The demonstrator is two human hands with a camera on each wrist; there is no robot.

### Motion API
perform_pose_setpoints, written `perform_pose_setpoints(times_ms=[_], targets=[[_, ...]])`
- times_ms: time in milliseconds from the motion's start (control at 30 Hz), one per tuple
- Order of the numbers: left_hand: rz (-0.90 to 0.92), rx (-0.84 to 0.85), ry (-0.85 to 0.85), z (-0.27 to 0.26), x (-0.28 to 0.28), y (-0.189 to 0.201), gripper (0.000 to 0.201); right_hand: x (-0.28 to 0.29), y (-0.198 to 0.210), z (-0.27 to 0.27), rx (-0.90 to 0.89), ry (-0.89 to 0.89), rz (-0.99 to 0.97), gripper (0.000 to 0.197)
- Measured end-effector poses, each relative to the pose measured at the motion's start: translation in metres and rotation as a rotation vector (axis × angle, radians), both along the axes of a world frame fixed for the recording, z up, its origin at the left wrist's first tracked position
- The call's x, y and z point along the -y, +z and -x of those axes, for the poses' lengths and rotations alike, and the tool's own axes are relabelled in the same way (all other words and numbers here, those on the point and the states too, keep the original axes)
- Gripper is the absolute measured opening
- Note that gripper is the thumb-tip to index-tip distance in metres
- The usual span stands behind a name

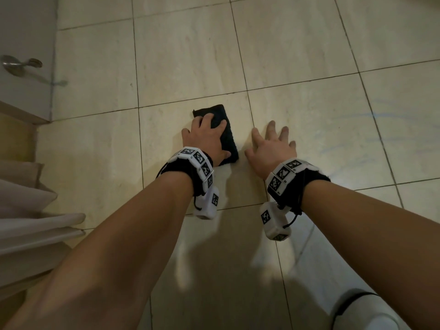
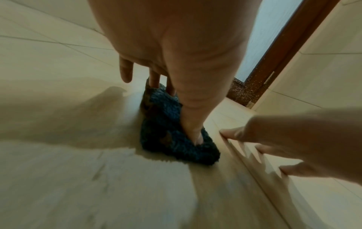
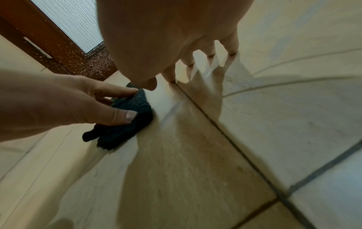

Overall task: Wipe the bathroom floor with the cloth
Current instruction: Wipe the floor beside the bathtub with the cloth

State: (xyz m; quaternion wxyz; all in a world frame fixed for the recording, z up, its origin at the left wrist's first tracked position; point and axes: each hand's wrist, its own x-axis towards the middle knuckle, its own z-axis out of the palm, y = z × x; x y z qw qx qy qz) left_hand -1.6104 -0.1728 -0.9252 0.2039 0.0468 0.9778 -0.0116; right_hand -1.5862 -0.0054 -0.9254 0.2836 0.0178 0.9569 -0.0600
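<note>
A dark fluffy cloth [image 1: 229, 141] lies folded on the beige tiled floor [image 1: 190, 55]. My left hand [image 1: 208, 134] rests on top of it, fingers spread and thumb pressed into the pile. The left wrist view shows the thumb sunk into the cloth [image 2: 166, 124]. Just to its right, my right hand [image 1: 270, 142] is off the cloth, fingers splayed with their tips on the bare tile beside a grout line. From the right wrist, the cloth [image 3: 125, 124] shows under the left hand [image 3: 58, 102], and the right hand [image 3: 176, 38] holds nothing.
A pale door with a metal lever handle [image 1: 21, 64] stands at the far left. White folded fabric [image 1: 35, 222] lies at the left edge. A brown wooden door frame [image 2: 284, 54] rises beyond the cloth. Open tiles stretch ahead and to the right.
</note>
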Motion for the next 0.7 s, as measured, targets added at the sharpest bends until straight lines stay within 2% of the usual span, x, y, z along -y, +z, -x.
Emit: perform_pose_setpoints(times_ms=[233, 400, 700], targets=[[-0.036, 0.007, -0.126, -0.022, -0.026, 0.001, 0.087, -0.001, 0.009, 0.008, 0.095, -0.014, 0.059, 0.059], [-0.070, 0.009, -0.140, -0.050, -0.040, -0.002, 0.085, -0.004, 0.014, 0.008, 0.116, -0.068, 0.122, 0.059], [-0.074, 0.052, -0.173, -0.085, -0.033, -0.002, 0.088, -0.008, 0.013, 0.008, 0.097, -0.040, 0.129, 0.054]])
